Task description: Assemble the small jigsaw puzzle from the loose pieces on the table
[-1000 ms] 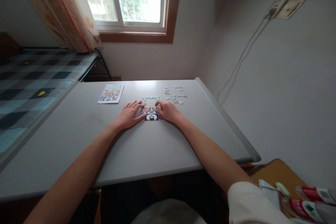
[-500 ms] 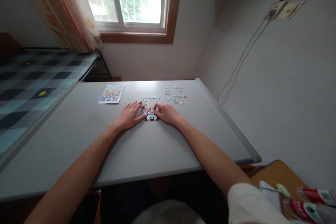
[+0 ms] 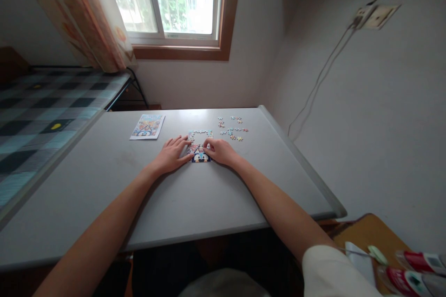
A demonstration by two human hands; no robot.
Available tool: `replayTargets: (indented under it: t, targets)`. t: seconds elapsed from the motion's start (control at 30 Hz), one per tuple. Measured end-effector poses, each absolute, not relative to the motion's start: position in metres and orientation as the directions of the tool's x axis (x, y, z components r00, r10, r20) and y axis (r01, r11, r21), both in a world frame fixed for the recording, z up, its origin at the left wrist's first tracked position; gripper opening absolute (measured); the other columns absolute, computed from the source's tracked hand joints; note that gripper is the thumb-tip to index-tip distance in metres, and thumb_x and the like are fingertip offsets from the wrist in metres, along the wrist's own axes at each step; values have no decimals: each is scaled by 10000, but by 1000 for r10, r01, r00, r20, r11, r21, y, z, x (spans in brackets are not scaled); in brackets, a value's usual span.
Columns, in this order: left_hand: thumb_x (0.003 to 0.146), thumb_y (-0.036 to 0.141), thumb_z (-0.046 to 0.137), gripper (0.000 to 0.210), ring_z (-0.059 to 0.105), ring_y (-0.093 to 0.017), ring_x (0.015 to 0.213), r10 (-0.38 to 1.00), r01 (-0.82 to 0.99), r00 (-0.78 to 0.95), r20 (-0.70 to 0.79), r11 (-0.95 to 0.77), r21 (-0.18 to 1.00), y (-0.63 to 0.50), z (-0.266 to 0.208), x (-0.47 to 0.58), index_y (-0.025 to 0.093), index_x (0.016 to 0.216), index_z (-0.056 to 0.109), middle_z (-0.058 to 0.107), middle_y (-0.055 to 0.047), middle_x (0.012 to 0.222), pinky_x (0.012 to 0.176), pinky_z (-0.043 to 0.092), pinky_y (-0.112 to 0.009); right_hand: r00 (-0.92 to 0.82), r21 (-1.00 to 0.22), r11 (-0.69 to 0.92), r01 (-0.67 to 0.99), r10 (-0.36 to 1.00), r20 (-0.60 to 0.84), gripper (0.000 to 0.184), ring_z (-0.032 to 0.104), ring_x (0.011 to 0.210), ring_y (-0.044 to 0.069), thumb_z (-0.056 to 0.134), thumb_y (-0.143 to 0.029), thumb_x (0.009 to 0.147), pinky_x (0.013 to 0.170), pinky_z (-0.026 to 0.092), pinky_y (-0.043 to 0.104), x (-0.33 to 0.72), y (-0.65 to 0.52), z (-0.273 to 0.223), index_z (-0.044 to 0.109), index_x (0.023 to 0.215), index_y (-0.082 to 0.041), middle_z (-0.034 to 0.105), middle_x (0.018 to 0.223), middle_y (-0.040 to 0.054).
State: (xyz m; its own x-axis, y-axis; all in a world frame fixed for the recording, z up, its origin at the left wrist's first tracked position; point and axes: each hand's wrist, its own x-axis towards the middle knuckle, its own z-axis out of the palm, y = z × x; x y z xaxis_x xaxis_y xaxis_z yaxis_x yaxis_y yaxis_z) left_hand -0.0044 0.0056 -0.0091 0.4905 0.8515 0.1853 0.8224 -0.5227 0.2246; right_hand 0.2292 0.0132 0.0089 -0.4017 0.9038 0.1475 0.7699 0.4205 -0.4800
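Note:
A partly assembled jigsaw puzzle (image 3: 201,157) lies on the table, its border and lower part joined around a gap in the upper middle. My left hand (image 3: 172,154) rests with fingers spread along the puzzle's left edge, thumb at the lower left. Over the right side of the puzzle, my right hand (image 3: 219,151) has thumb and forefinger pinched together; whatever is between them is too small to make out. Several loose jigsaw pieces (image 3: 232,130) are scattered beyond my right hand. To the left lies a printed picture sheet (image 3: 147,126) in similar colours.
The grey-white table (image 3: 195,204) meets the wall on the right. A wooden stool (image 3: 376,229) at lower right holds plastic bottles (image 3: 400,280) with red labels. A bed with a checked cover (image 3: 69,97) stands left. Cables hang from a wall socket (image 3: 369,16).
Both hands keep nearly the same place and pose at the puzzle. The whole view has shifted slightly with the head; no piece has visibly moved.

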Motion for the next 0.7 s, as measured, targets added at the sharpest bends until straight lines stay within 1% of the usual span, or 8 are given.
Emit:
replayTargets:
  t: [0.53,0.7]
  targets:
    - [938,526,471,485,294,-281,1424,854,820,486,188,-519,242,4,-8,-3,216,1309,511,407,-91,1508,1156,218,-479,-396,-496,415,763,906,149,156,499,637,114,589,-339,870,609,295,220,229,14,9,675,929,-224,643,746,0]
    - [942,532,459,483,297,-274,1423,854,824,487,182,-519,227,4,-7,-3,220,1308,506,403,-89,1511,1155,221,-475,-397,-501,412,761,907,144,151,490,631,111,591,-333,868,606,294,217,229,13,10,674,926,-221,634,738,-4]
